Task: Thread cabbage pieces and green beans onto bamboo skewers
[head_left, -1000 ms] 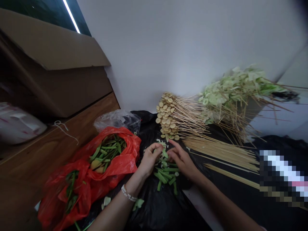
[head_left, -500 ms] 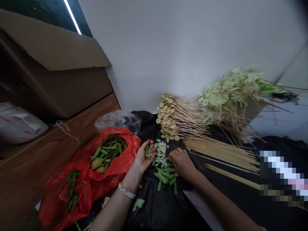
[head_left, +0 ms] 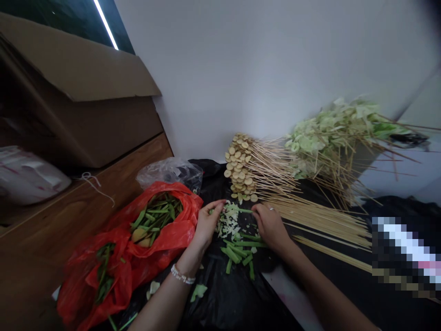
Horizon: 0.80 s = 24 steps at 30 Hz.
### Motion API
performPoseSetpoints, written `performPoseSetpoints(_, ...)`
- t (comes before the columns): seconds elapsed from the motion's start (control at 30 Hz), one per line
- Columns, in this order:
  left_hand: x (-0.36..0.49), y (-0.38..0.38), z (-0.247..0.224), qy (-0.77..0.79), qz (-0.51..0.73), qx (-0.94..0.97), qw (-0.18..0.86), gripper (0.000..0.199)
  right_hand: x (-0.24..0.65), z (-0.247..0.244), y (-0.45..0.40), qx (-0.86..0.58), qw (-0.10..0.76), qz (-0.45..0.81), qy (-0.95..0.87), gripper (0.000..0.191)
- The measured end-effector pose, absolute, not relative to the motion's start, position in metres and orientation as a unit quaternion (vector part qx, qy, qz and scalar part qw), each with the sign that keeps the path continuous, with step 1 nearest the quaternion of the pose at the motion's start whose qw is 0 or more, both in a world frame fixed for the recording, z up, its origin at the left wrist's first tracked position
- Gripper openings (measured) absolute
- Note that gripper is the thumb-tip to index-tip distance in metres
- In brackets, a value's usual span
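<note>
Between my two hands a thin green stem (head_left: 245, 210) stretches over a heap of small pale chopped bits (head_left: 228, 221). My left hand (head_left: 207, 223) has thumb and fingertips pinched near the stem's left side; what lies between them is too small to make out. My right hand (head_left: 270, 224), with a ring on one finger, grips the stem's right end. Just below the hands, several cut green stems (head_left: 237, 253) lie on black plastic (head_left: 220, 294). To the left an open red bag (head_left: 186, 202) holds green stems and yellowish pieces.
Skewered round slices (head_left: 239, 165) stand stacked against the wall, beside skewered pale leaves (head_left: 330, 124). Bare wooden sticks (head_left: 324, 220) lie at the right. A clear bag (head_left: 168, 172) and a cardboard box (head_left: 103, 124) are at the left.
My hands have risen slightly, the right one also moving right, and a stem is now stretched between them. The green pieces previously in my left palm are no longer visible there.
</note>
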<state>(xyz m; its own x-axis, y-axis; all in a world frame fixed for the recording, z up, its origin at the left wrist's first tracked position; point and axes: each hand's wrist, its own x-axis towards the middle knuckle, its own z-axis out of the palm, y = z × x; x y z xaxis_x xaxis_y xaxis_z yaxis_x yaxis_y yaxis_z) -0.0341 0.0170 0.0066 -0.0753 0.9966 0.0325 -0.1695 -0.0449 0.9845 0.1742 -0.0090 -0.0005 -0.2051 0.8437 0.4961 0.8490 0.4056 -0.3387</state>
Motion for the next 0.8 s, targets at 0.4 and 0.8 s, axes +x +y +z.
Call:
performPoseSetpoints(0.4, -0.019, 0.005, 0.003, 0.447, 0.455, 0.651, 0.413, 0.023, 0.160, -0.002, -0.020, -0.486, 0.264, -0.062, -0.831, 0.016)
performPoseSetpoints(0.8, -0.017, -0.005, -0.005, 0.399, 0.315, 0.852, 0.123, 0.019, 0.154, 0.000, -0.024, -0.458, 0.243, -0.145, -0.842, 0.012)
